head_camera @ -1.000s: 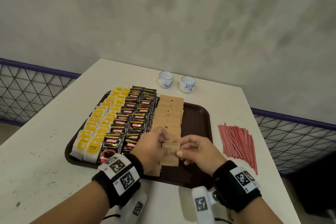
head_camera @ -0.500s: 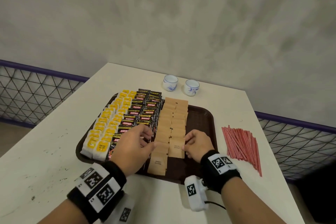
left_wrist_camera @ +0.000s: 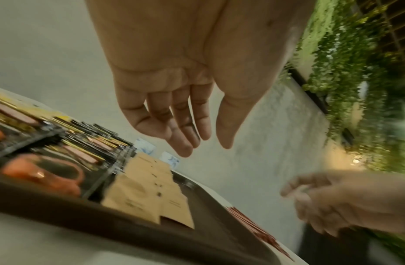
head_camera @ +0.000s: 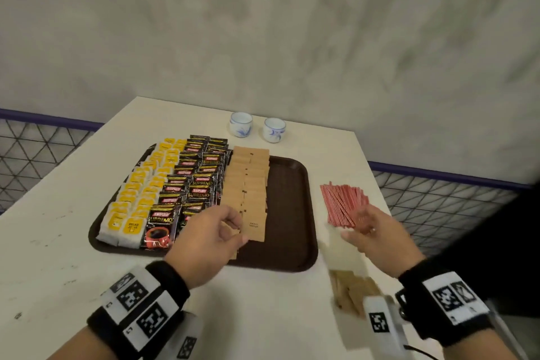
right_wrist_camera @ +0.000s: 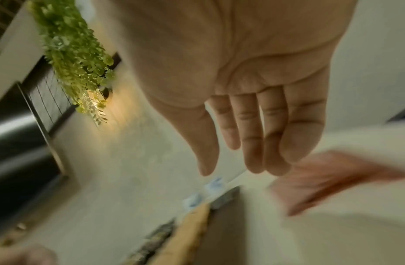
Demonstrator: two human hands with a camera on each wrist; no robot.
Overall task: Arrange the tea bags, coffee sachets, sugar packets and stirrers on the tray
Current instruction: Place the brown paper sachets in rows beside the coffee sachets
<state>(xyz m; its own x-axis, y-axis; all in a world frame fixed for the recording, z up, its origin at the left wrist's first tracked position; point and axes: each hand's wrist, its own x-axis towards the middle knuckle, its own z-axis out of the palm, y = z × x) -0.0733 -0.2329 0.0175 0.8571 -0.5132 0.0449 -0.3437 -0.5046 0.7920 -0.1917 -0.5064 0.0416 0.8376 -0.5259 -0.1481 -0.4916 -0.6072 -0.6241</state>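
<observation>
since the earlier frame both hands have left the sugar packets (head_camera: pixel 248 184): the right hand (head_camera: pixel 377 235) has swung off the tray (head_camera: pixel 292 213) to the near end of the stirrers (head_camera: pixel 343 204), and the left hand (head_camera: pixel 210 240) has lifted back toward the tray's near edge. left hand hangs above the nearest sugar packets with fingers loosely bent, grasping nothing; the left wrist view shows the palm bare and fingers (left_wrist_camera: pixel 185 125) relaxed. right hand is over the surface (head_camera: pixel 58 257) at the stirrers' near ends, fingers extended and released, nothing held; contact with the stirrers cannot be told through blur. on the tray, tea bags (head_camera: pixel 137 199) fill the left rows, coffee sachets (head_camera: pixel 193 184) the middle rows, sugar packets a double row right of them; the tray's right part is bare. stirrers lie in a bundle on the surface just right of the tray, not on it. a few loose packets (head_camera: pixel 350 292) lie on the surface near the right wrist. two cups (head_camera: pixel 257 127) stand beyond the tray.
</observation>
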